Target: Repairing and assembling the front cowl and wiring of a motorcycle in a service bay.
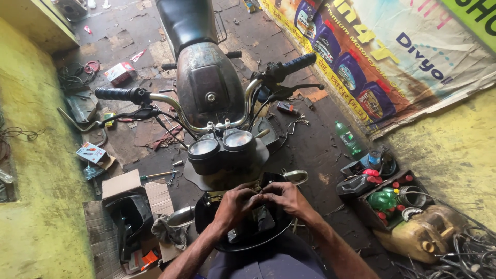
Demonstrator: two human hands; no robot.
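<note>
Bottom centre of frame: two bare hands, close together, fingertips nearly meeting. Left hand (pixel 233 205) and right hand (pixel 285 199) both curled over the rear of one black headlight housing (pixel 248 230), which sat low in the middle of the frame just below the gauges. Fingers pinched at something small between them; what it was, could not tell. Hands pressed on the housing, not spread open.

Just to the left: one open cardboard box (pixel 124 206) holding one black plastic cover. One grey rag (pixel 168 230) lay at the box's right edge. One chrome turn-signal lamp (pixel 296 176) showed just above the right hand.

Lower right: one crate of bottles (pixel 390 201), red caps and a green bottle among them, count unclear. One yellowish jerrycan (pixel 421 235) touching its lower side. A tangle of wires (pixel 465 253) in the corner.

Mid frame: two round gauges (pixel 221 144) side by side on one motorcycle. Two handlebar grips: left grip (pixel 114 93) at mid-left, right grip (pixel 298 63) at upper right. One fuel tank (pixel 206 82) beyond the gauges, one black seat (pixel 187 18) at the top edge.

Right of the bike: one green plastic bottle (pixel 347 137) lying on the floor. One printed banner (pixel 382 57) across the upper right. One small red-and-white carton (pixel 120 72) at upper left.
</note>
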